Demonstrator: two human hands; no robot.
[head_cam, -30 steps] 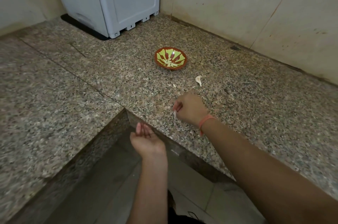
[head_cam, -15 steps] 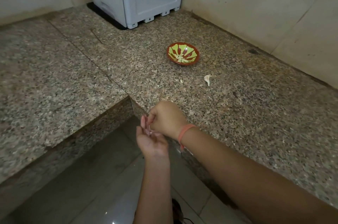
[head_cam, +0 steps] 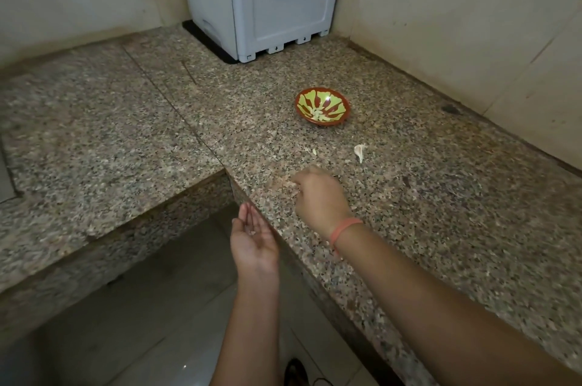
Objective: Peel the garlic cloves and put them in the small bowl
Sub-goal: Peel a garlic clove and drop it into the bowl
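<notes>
granite, speckled brown and grey, forms the l-shaped table (head_cam: 409, 228). the right hand (head_cam: 318, 196) is down on it near the inner corner, knuckles up and fingers curled toward the stone. its grip looks bunched together, but blur hides whether it pinches anything. the left hand (head_cam: 253, 234) waits just off the table's edge and a little below it, palm up. its grip is spread and relaxed into a shallow cup, with a few pale peel scraps (head_cam: 252, 229) lying in it. that placement reads as a catch tray, low and close, so that bits lifted or brushed off the stone by the other hand have somewhere to land rather than the floor (head_cam: 141, 322).

the small bowl (head_cam: 322, 106), red-brown with a yellow-green pattern, sits well beyond the hands toward the back wall. peeled cloves (head_cam: 318, 114) lie pale at its bottom. between bowl and right hand, a little to the right, one garlic clove (head_cam: 359, 151) lies alone on the table, apparently unpeeled, so the job is probably near its end with tidying going on alongside.

a coral wristband (head_cam: 345, 228) circles the right wrist. a grey plastic box (head_cam: 267, 1) stands on a dark mat (head_cam: 201, 42) in the corner. beige tiled walls (head_cam: 472, 23) close the room, which is dim, and the floor below is glossy tile.
</notes>
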